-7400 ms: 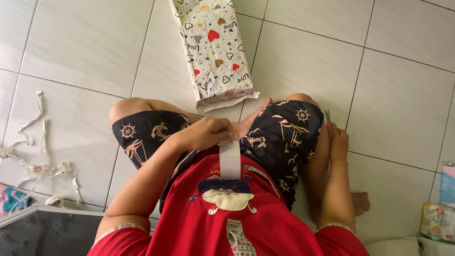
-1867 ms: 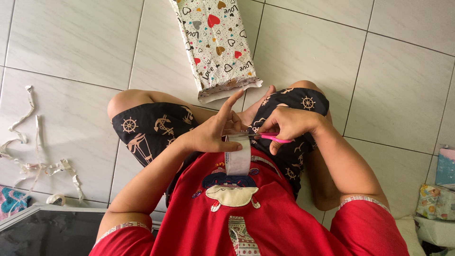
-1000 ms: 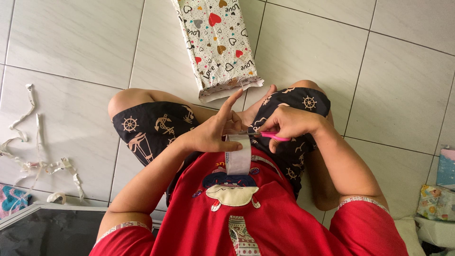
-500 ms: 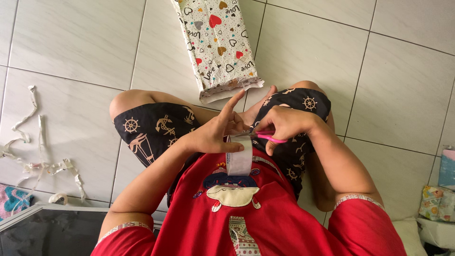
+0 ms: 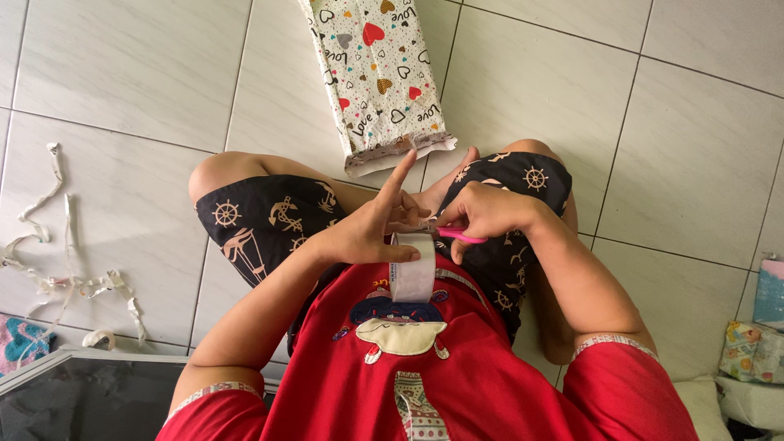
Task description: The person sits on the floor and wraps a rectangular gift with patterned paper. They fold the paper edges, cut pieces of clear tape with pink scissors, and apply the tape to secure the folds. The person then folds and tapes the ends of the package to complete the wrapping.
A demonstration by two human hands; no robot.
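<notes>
since half a second ago the right hand point(image 5: 488, 214) has drawn a little closer to the left hand point(image 5: 369, 230), and less of the pink-handled scissors point(image 5: 452, 234) shows past its fingers. the right hand is curled shut around the scissors' handles, wrist bent, forearm slanting down to the right; the blades are hidden against the tape, so i cannot tell whether they are open. the left hand clamps the roll of clear tape point(image 5: 412, 266) at its top edge, thumb underneath, forefinger stretched straight up, the other fingers folded. the roll sits upright in the lap against the red shirt point(image 5: 425, 384). a heart-patterned wrapped box point(image 5: 377, 77) lies on the tiled floor point(image 5: 139, 90) just beyond the knees, paper scraps point(image 5: 57, 245) well to the left.
</notes>
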